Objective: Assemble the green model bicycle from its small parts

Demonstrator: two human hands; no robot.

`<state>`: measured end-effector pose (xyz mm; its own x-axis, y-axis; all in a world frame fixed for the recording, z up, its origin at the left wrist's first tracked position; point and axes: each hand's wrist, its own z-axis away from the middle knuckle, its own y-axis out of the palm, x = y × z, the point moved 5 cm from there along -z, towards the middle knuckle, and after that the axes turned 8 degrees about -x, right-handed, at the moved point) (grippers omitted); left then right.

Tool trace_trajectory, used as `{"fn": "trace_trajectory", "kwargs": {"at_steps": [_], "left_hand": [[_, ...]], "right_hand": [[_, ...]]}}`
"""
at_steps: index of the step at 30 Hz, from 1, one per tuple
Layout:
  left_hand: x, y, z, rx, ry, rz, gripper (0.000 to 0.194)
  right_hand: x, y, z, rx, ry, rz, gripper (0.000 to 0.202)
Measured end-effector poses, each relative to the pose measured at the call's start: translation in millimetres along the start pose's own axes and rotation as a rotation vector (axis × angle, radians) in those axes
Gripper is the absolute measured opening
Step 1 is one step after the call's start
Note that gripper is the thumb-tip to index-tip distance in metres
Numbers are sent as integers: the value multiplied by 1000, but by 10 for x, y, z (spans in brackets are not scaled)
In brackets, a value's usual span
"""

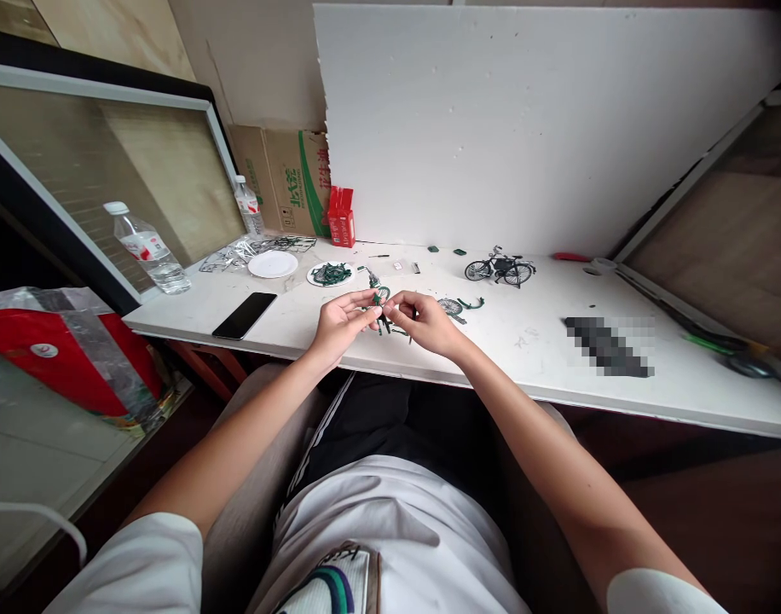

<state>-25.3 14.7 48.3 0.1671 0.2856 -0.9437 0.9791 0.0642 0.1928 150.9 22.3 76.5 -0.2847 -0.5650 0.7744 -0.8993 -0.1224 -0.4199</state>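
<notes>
At the far left of the white table (621,341) a clear water bottle (148,250) with a red label lies tilted against the framed panel, and nearer to me a black phone (244,315) rests flat close to the table's near edge. Behind it sits an empty white plate (273,264), with a second bottle (248,205) upright in front of a cardboard box (292,181) and a small red carton (341,217) farther back. Just right of the plate, a second plate (330,274) holds a heap of dark green parts.

My left hand (339,325) is over the near edge of the table, thumb and forefinger pinched on the left side of a small green model piece (380,309) (some bicycle part, too small to make out in detail). My right hand (425,324) meets it from the other side, fingertips closed on the same piece, so both hands hold it between them just above the tabletop.

Just right of my right hand lies a loose green wheel and frame section (459,305). Farther back stands a finished model bicycle (500,268), upright on its wheels. Well to the right lies a dark tool (742,362) by the table's edge.
</notes>
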Motion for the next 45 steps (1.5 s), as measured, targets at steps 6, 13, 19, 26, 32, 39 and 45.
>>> {"fn": "trace_trajectory", "kwargs": {"at_steps": [6,13,19,26,32,39,45], "left_hand": [[121,-66,-91,-52,-9,-16,63],[340,-147,-230,-53,0,-27,61],[420,-135,-305,-55,21,-71,59],[545,-81,-399,-27,60,-144,55],[691,-70,-459,-8,86,-187,52],[708,-104,-419,-4,143,-228,47],[655,-114,-382,-37,172,-222,47]], "right_hand": [[-349,-282,-78,-82,78,224,24],[-905,-330,-27,258,336,655,34],[-919,-321,-78,263,318,753,41],[-965,-713,-300,9,284,767,34],[-1136,-1213,-390,-137,273,793,33],[-1315,-1534,-278,62,399,851,38],[-1283,-1498,-233,151,431,875,46]]}}
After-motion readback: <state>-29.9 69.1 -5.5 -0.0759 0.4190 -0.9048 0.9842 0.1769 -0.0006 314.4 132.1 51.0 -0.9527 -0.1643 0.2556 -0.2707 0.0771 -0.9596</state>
